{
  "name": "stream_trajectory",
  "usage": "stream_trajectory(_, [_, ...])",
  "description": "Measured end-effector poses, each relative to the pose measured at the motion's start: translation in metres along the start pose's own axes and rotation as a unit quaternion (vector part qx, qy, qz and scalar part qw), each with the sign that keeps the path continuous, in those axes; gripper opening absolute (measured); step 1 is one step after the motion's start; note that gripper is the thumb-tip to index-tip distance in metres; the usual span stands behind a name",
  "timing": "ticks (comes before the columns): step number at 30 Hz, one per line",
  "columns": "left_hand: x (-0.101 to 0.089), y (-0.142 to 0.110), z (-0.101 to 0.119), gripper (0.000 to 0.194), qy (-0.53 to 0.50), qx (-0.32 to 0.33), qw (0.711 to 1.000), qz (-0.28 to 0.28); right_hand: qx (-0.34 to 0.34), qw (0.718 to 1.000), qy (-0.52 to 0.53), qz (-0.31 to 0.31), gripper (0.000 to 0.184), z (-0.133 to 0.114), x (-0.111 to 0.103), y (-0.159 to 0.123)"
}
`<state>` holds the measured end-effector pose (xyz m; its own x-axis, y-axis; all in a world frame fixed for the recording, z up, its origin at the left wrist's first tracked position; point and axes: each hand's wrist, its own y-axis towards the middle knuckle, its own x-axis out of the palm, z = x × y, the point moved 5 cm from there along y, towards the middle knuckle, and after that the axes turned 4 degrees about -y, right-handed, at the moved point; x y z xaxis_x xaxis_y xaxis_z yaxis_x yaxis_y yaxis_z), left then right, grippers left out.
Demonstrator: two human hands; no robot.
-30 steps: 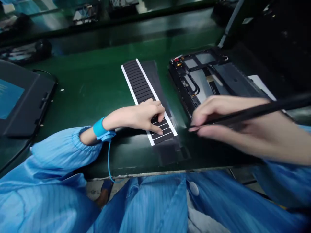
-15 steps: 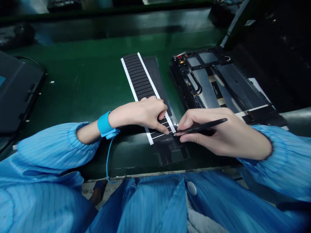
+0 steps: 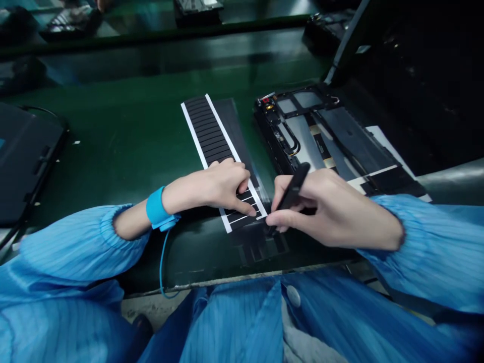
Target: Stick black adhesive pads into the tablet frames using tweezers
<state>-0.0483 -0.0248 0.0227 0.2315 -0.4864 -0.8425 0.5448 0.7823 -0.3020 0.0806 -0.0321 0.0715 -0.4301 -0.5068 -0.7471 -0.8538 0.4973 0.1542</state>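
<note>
A white-edged sheet of black adhesive strips lies slanted on the green bench. My left hand rests on its lower part, thumb stretched out onto the strips and fingers loosely bent, with a gap between thumb and forefinger. My right hand pinches black tweezers beside the sheet's lower right corner. They stand steeply, and their tips are blurred and partly hidden by the fingers. Beneath the sheet, a darker film shows along the right side.
On the right lies an opened device housing with cables and metal plates, over white paper. A dark grey case sits at the left. A blue wrist strap trails a cord over the bench edge.
The tweezers have swung from nearly flat to steep, and the right hand has turned with them. My left hand stays on the sheet. The whole view has shifted slightly.
</note>
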Motion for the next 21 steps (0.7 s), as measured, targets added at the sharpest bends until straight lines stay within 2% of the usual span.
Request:
stream_trajectory(2, [-0.001,-0.001,0.004,0.045,-0.001,0.016,1.000,0.008,0.024,0.998,0.027,0.060,0.016,0.006,-0.020,0.002])
stream_trajectory(4, [-0.005,0.001,0.009,0.039,-0.027,0.034,0.998,0.046,0.052,0.982,0.047,0.173,0.018,0.020,-0.044,0.005])
stream_trajectory(5, [-0.009,0.002,0.012,0.034,-0.043,0.044,0.994,0.091,0.063,0.970,0.060,0.226,0.019,0.029,-0.053,0.006])
stream_trajectory(7, [-0.019,0.005,0.016,0.021,-0.063,0.075,0.968,0.232,0.069,0.946,0.082,0.305,0.023,0.047,-0.063,0.009])
stream_trajectory(9, [-0.025,0.005,0.018,0.009,-0.071,0.124,0.917,0.373,0.057,0.933,0.103,0.341,0.025,0.061,-0.062,0.012])
stream_trajectory(11, [-0.023,0.007,0.018,0.015,-0.079,0.177,0.880,0.434,0.047,0.930,0.111,0.347,0.027,0.068,-0.056,0.013])
stream_trajectory(14, [-0.015,0.014,0.018,0.026,-0.091,0.220,0.880,0.411,0.036,0.936,0.099,0.335,0.029,0.068,-0.048,0.011])
stream_trajectory(16, [-0.012,0.016,0.017,0.028,-0.096,0.224,0.889,0.388,0.031,0.939,0.089,0.329,0.029,0.066,-0.047,0.010])
stream_trajectory(21, [-0.012,0.016,0.018,0.028,-0.107,0.227,0.894,0.370,0.026,0.949,0.051,0.310,0.028,0.064,-0.047,0.010])
